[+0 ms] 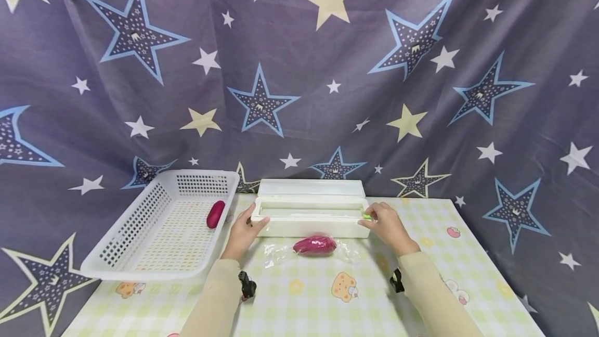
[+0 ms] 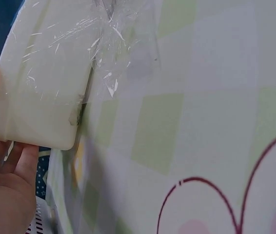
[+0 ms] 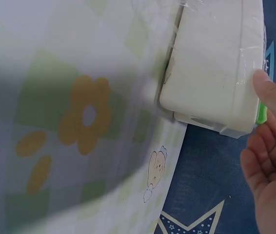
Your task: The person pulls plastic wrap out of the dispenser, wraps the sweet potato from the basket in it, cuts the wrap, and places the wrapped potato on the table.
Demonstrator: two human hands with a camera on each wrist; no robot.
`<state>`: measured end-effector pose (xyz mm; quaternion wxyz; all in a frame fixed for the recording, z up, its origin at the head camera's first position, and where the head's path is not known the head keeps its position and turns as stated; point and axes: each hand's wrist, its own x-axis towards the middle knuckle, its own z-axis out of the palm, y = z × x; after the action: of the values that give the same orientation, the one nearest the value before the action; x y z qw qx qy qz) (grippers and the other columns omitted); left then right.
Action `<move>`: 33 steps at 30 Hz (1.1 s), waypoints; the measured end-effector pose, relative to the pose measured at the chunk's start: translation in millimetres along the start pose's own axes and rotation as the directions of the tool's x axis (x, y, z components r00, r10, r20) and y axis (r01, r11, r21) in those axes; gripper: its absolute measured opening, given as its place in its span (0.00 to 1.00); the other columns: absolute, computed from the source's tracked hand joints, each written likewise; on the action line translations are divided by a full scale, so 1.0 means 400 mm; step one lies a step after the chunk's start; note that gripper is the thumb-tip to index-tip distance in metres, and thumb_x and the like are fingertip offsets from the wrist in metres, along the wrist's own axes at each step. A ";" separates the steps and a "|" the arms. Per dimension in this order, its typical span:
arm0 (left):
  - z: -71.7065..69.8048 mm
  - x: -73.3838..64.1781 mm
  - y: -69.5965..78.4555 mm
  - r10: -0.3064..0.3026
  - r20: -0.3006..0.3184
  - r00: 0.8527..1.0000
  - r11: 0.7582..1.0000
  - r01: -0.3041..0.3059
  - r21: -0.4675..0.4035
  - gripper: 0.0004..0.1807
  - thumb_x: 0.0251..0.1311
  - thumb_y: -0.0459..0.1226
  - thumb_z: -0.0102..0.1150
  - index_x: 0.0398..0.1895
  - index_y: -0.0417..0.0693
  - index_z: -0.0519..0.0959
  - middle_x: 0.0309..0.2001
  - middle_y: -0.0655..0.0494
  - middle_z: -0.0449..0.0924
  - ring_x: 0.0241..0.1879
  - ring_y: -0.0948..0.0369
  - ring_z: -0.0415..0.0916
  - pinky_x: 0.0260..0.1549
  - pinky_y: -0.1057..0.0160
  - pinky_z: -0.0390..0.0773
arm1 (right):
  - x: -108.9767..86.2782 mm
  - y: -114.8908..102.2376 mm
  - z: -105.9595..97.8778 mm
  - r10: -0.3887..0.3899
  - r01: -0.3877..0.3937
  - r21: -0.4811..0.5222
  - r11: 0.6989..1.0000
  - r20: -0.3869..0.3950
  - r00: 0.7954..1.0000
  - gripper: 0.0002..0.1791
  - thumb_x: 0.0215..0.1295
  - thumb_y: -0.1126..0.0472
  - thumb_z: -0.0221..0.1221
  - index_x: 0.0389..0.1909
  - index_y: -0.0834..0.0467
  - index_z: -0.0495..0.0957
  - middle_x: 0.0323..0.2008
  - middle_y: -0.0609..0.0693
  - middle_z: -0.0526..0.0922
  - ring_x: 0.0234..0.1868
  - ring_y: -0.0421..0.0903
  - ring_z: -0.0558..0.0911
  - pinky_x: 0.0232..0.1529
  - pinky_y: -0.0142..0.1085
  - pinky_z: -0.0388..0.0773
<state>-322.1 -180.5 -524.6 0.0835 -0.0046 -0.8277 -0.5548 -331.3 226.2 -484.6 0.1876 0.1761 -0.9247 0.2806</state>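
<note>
A long white cling film dispenser (image 1: 318, 228) stands on the table with its lid raised at the back. My left hand (image 1: 243, 232) grips its left end, thumb on the front and fingers around the end, as the left wrist view also shows. At the other end my right hand (image 1: 387, 225) pinches a small green slide cutter (image 3: 262, 113) between thumb and fingers. Clear cling film (image 2: 113, 53) hangs over the dispenser's front onto the table. In front of the dispenser lies a purple-red, elongated sweet-potato-like piece (image 1: 315, 245), with film around it.
A white perforated plastic basket (image 1: 140, 276) stands on the left, holding another purple-red elongated piece (image 1: 216, 214). The checked tablecloth (image 1: 299, 306) covers the table. A star-patterned curtain (image 1: 299, 40) hangs right behind the table's back edge.
</note>
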 end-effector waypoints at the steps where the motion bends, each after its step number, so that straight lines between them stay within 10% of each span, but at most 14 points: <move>1: 0.000 -0.001 0.000 0.001 0.000 1.000 1.000 -0.001 0.002 0.47 0.63 0.52 0.67 0.78 0.42 0.57 0.73 0.36 0.58 0.69 0.39 0.61 0.67 0.46 0.64 | 0.000 0.000 0.001 -0.010 0.010 0.005 1.000 -0.004 1.000 0.14 0.53 0.61 0.76 0.33 0.61 0.80 0.28 0.49 0.73 0.31 0.44 0.71 0.35 0.41 0.75; 33: -0.004 -0.004 0.006 -0.023 0.005 1.000 1.000 0.023 0.000 0.46 0.63 0.51 0.67 0.78 0.46 0.57 0.72 0.37 0.60 0.68 0.39 0.62 0.66 0.44 0.64 | 0.020 0.028 0.002 -0.184 0.168 0.140 0.976 0.104 0.978 0.12 0.55 0.69 0.71 0.41 0.57 0.87 0.38 0.47 0.85 0.38 0.44 0.83 0.43 0.40 0.83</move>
<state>-320.2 -180.8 -522.0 0.0748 0.0036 -0.8280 -0.5556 -343.1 232.7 -486.7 0.1457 0.2853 -0.8944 0.3121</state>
